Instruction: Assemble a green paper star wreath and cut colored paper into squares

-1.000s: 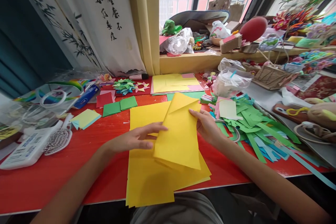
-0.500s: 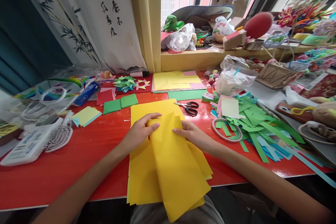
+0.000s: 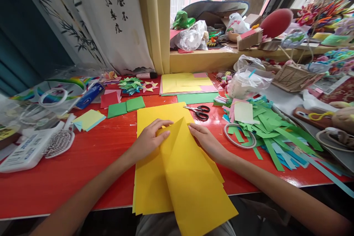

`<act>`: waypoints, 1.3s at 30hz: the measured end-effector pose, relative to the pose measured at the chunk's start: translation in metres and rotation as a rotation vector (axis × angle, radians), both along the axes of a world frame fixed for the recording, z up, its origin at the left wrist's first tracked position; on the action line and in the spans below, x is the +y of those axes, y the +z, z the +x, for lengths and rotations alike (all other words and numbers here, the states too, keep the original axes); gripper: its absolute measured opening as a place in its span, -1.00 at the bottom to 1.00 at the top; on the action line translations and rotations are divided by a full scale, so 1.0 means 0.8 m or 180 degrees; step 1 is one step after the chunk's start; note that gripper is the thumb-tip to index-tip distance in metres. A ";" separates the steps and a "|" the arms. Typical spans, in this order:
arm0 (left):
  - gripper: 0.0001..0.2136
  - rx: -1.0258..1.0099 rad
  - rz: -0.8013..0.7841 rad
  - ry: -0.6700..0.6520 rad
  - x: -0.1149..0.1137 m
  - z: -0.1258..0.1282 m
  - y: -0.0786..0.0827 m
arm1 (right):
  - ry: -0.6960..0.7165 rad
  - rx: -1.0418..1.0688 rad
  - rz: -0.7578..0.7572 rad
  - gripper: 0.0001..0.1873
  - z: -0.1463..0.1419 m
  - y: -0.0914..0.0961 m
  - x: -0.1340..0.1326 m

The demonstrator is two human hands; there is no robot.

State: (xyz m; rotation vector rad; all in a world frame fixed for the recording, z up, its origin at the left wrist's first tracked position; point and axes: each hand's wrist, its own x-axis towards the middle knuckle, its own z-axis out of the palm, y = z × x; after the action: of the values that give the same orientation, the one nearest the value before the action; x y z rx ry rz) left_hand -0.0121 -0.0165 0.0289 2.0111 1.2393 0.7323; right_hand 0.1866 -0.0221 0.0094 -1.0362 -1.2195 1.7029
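A yellow sheet of paper (image 3: 197, 180) hangs between my hands, its top end bent to a point and its lower end reaching past the table edge over my lap. My left hand (image 3: 153, 138) pinches its upper left edge between thumb and fingers. On the other side, my right hand (image 3: 208, 142) grips the upper right edge, its thumb partly hidden. Under the held sheet lies a stack of yellow paper (image 3: 151, 188), jutting over the table's front edge. Black-handled scissors (image 3: 200, 111) rest just beyond my right hand, by the stack's top right corner.
Green and blue paper strips (image 3: 265, 125) pile up on the right beside a tape roll (image 3: 240, 136). Green squares (image 3: 125, 107), a hairbrush (image 3: 61, 142) and a white bottle (image 3: 27, 151) lie on the left of the red table (image 3: 102, 177). Coloured sheets (image 3: 185, 83) sit at the back.
The held sheet's lower end has swung right and spread wider, and its top now forms a sharper point. My right hand has shifted slightly at the edge. The view has tilted a little.
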 end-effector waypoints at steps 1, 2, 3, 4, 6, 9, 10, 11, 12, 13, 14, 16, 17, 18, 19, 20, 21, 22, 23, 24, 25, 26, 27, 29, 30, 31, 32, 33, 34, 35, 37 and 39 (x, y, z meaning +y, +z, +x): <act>-0.72 0.0013 0.0040 0.0040 -0.001 0.002 0.000 | -0.0019 -0.0082 0.0075 -0.73 -0.001 0.001 -0.002; -0.72 0.0019 0.0070 0.0070 -0.002 0.003 0.001 | -0.0029 -0.0150 0.0152 -0.73 -0.003 0.001 -0.003; -0.72 0.0014 0.0098 0.0092 -0.004 0.005 0.001 | -0.0031 -0.0206 0.0221 -0.73 -0.004 0.001 -0.005; -0.72 0.0006 0.0124 0.0102 -0.006 0.007 0.001 | -0.0026 -0.0255 0.0283 -0.73 -0.005 0.001 -0.007; -0.73 -0.0035 0.0170 0.0121 -0.010 0.010 0.003 | -0.0022 -0.0344 0.0374 -0.73 -0.006 0.000 -0.009; -0.75 -0.0200 0.0109 0.0187 -0.016 0.014 0.009 | -0.0098 -0.0509 0.0492 -0.70 -0.006 -0.001 -0.010; -0.75 -0.0279 0.0040 0.0211 -0.018 0.014 0.012 | -0.0115 -0.0548 0.0528 -0.70 -0.006 -0.001 -0.010; -0.75 -0.0347 -0.0034 0.0224 -0.019 0.015 0.014 | -0.0124 -0.0571 0.0562 -0.69 -0.006 -0.001 -0.010; -0.76 -0.0385 -0.0094 0.0226 -0.021 0.016 0.016 | -0.0131 -0.0581 0.0593 -0.69 -0.006 -0.002 -0.010; -0.77 -0.0385 -0.0124 0.0219 -0.021 0.016 0.018 | -0.0134 -0.0583 0.0618 -0.69 -0.006 -0.002 -0.010; -0.77 -0.0345 -0.0123 0.0216 -0.022 0.017 0.018 | -0.0135 -0.0577 0.0636 -0.70 -0.007 -0.002 -0.011; -0.77 -0.0163 -0.0017 0.0226 -0.021 0.018 0.019 | -0.0126 -0.0557 0.0655 -0.71 -0.008 -0.002 -0.012; -0.78 -0.0047 0.0049 0.0226 -0.020 0.019 0.018 | -0.0114 -0.0550 0.0653 -0.71 -0.009 -0.002 -0.012; -0.79 0.0070 0.0101 0.0214 -0.019 0.019 0.017 | -0.0096 -0.0549 0.0645 -0.71 -0.009 -0.002 -0.013; -0.79 0.0187 0.0137 0.0185 -0.018 0.020 0.017 | -0.0075 -0.0559 0.0640 -0.72 -0.010 -0.002 -0.013; -0.80 0.0301 0.0167 0.0146 -0.017 0.021 0.016 | -0.0054 -0.0586 0.0642 -0.71 -0.010 -0.002 -0.013; -0.80 0.0405 0.0192 0.0102 -0.016 0.021 0.016 | -0.0044 -0.0630 0.0666 -0.71 -0.010 -0.002 -0.013; -0.81 0.0498 0.0214 0.0060 -0.016 0.022 0.016 | -0.0055 -0.0685 0.0710 -0.72 -0.010 -0.003 -0.013; -0.81 0.0583 0.0239 0.0025 -0.015 0.022 0.015 | -0.0077 -0.0736 0.0761 -0.72 -0.010 -0.004 -0.013; -0.81 0.0661 0.0262 -0.0007 -0.015 0.022 0.015 | -0.0100 -0.0777 0.0805 -0.71 -0.010 -0.005 -0.012; -0.81 0.0725 0.0277 -0.0042 -0.015 0.023 0.015 | -0.0120 -0.0806 0.0841 -0.71 -0.010 -0.005 -0.012; -0.81 0.0769 0.0287 -0.0072 -0.015 0.023 0.015 | -0.0132 -0.0818 0.0861 -0.70 -0.010 -0.006 -0.011; -0.81 0.0790 0.0297 -0.0088 -0.014 0.023 0.014 | -0.0128 -0.0810 0.0860 -0.70 -0.010 -0.006 -0.011; -0.80 0.0729 0.0331 -0.0038 -0.014 0.024 0.012 | -0.0071 -0.0729 0.0766 -0.71 -0.009 -0.005 -0.011; -0.80 0.0642 0.0341 0.0011 -0.014 0.024 0.010 | -0.0038 -0.0640 0.0679 -0.72 -0.009 -0.004 -0.012; -0.79 0.0529 0.0334 0.0060 -0.014 0.024 0.009 | 0.0006 -0.0516 0.0566 -0.73 -0.009 -0.003 -0.012; -0.79 0.0413 0.0297 0.0093 -0.014 0.024 0.008 | 0.0055 -0.0376 0.0444 -0.73 -0.009 -0.001 -0.012; -0.77 0.0322 0.0218 0.0101 -0.013 0.023 0.007 | 0.0092 -0.0244 0.0332 -0.74 -0.009 0.000 -0.012; -0.76 0.0269 0.0106 0.0096 -0.013 0.023 0.006 | 0.0105 -0.0140 0.0244 -0.75 -0.009 0.002 -0.013; -0.73 0.0251 -0.0022 0.0091 -0.013 0.023 0.006 | 0.0089 -0.0074 0.0181 -0.75 -0.008 0.003 -0.013; -0.70 0.0246 -0.0229 0.0129 -0.014 0.022 0.007 | -0.0001 -0.0053 0.0076 -0.73 -0.008 0.005 -0.013; -0.69 0.0206 -0.0303 0.0198 -0.014 0.022 0.009 | -0.0092 -0.0017 -0.0066 -0.67 -0.007 0.006 -0.012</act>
State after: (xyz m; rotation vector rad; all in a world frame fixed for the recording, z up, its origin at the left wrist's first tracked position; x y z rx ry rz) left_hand 0.0055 -0.0278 0.0360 1.9399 1.3540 0.6301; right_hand 0.1813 -0.0319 0.0142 -1.0663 -1.1871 1.6949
